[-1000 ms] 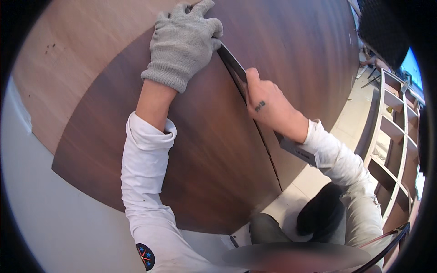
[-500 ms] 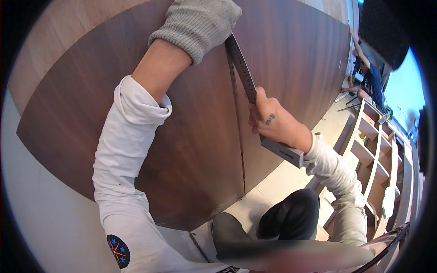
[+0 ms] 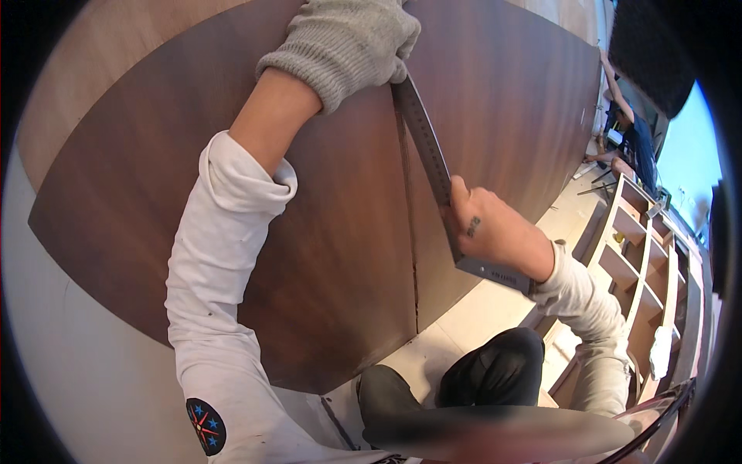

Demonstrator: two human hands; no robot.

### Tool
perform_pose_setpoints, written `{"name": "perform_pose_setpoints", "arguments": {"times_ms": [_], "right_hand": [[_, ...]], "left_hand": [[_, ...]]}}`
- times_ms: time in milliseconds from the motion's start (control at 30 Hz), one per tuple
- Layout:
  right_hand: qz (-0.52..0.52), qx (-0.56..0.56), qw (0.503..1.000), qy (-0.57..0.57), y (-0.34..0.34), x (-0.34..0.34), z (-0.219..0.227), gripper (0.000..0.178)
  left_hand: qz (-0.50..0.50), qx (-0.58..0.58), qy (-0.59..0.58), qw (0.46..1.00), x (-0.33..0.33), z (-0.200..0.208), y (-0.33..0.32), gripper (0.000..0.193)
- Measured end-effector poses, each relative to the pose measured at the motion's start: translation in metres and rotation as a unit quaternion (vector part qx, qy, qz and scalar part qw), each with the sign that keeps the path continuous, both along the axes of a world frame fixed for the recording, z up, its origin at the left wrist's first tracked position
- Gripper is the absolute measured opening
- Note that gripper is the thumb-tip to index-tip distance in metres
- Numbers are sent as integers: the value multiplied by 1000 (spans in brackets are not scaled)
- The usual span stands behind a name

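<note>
While the left hand (image 3: 352, 39), in a grey knit glove, presses flat on the upper end of a metal square (image 3: 433, 166), the bare right hand (image 3: 491, 228) is closed around the tool lower down, near its corner. That square lies against a dark brown wooden panel (image 3: 232, 216), just right of a thin vertical seam (image 3: 410, 232). Off to the right stand pale wooden shelves (image 3: 638, 255), with another person (image 3: 630, 131) bent over beyond them.

A steel framing square (image 3: 433, 166) lies flat and slanted on the dark wood panel (image 3: 332, 232).
</note>
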State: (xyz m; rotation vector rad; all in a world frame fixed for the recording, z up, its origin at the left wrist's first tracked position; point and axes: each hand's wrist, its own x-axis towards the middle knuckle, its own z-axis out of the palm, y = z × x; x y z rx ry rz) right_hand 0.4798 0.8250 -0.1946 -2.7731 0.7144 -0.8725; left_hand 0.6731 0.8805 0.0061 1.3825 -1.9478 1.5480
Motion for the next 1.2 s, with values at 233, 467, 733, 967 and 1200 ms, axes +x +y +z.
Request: {"name": "perform_pose_setpoints", "arguments": {"times_ms": [233,467,733,967,1200], "right_hand": [[40,26,999,-22,7,4,6,26],[34,-24,997,-67,10,-3,-6,31],[24,-68,991,-112,-8,21,-33,31],[14,-57,989,-133,-24,42,-47,35],[28,-45,991,-127,-17,42,-56,35]], "left_hand": [[16,46,-122,991,13,-16,-9,61],[41,-48,-295,954,26,-39,-25,59],[-79,141,22,987,13,-34,-14,45],[48,242,167,955,-23,-24,3,51],[116,167,-148,968,10,-40,-23,53]]}}
